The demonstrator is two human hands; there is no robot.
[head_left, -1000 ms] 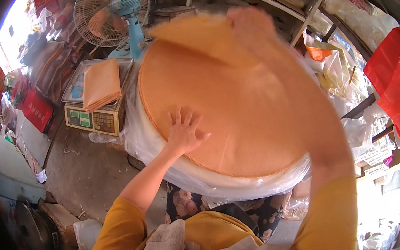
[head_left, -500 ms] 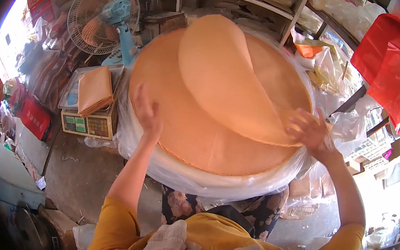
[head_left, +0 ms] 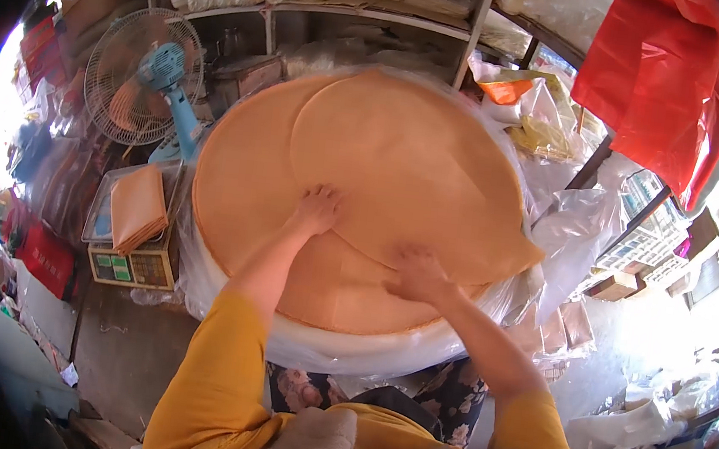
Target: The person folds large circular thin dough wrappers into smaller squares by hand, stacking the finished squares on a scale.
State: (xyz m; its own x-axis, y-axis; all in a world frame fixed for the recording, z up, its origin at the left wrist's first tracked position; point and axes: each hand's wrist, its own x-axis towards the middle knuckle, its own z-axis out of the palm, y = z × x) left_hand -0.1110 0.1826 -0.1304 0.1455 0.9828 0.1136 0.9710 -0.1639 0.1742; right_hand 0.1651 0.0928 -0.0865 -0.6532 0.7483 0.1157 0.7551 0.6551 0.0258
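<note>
1 tan sht [head_left: 419,161] | L hand [head_left: 319,210] atop, flattish, empty | R hand [head_left: 421,275] half-spread, hold unclr

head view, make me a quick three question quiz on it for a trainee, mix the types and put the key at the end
1. True or false: the left hand is nearer the fan than the right hand is.

2. Where does the folded tan bundle lie?
a) in the right hand
b) on top of the scale
c) on the top sheet

3. Fill in: the top sheet's pointed tip juts past the edge of the sheet beneath on the picture's ____ side.

Key: 1. True. 2. b. 3. right.
</note>
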